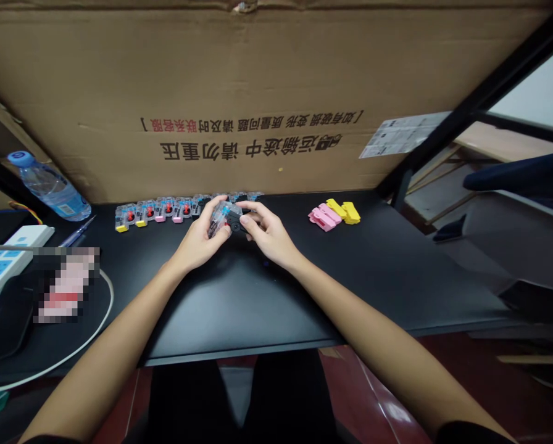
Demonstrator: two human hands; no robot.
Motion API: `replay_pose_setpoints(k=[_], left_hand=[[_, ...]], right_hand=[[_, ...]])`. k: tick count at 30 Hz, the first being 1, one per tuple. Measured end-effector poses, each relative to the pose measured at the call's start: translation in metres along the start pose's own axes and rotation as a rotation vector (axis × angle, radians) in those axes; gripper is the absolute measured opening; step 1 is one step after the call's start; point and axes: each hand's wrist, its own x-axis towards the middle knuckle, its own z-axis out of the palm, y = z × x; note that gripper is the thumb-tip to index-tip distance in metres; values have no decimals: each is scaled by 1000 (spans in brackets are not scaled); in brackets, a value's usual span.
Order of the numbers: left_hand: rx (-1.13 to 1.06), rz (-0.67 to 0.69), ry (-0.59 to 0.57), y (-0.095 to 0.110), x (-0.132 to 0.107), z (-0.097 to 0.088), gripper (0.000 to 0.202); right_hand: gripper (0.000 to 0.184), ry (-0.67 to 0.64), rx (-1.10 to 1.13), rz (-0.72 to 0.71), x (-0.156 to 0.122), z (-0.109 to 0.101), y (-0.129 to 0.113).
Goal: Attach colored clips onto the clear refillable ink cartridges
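Both arms outstretched, left hand (201,237) and right hand (266,231) fingers curled together.

A black table (258,308) held a row of little clear cartridges (158,211) at the back. Pink and yellow clips (334,214) lay to the right. A water bottle (49,187), a power strip (5,259) and a white cable (101,308) lay on the left.
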Motion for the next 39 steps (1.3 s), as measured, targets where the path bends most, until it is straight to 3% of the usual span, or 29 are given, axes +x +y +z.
replay_pose_setpoints(k=[8, 16, 25, 33, 39], left_hand=[[79, 32, -37, 1, 0, -7, 62], [243, 126, -17, 8, -1, -10, 56], [167, 76, 111, 13, -2, 1, 54], [131, 53, 120, 12, -3, 6, 51], [35, -28, 60, 13, -3, 4, 57]], right_hand=[[49, -32, -13, 2, 2, -9, -4], [53, -40, 29, 37, 0, -3, -2], [53, 8, -35, -28, -4, 0, -5], [49, 22, -30, -36, -3, 1, -5], [43, 0, -27, -89, -3, -3, -9]])
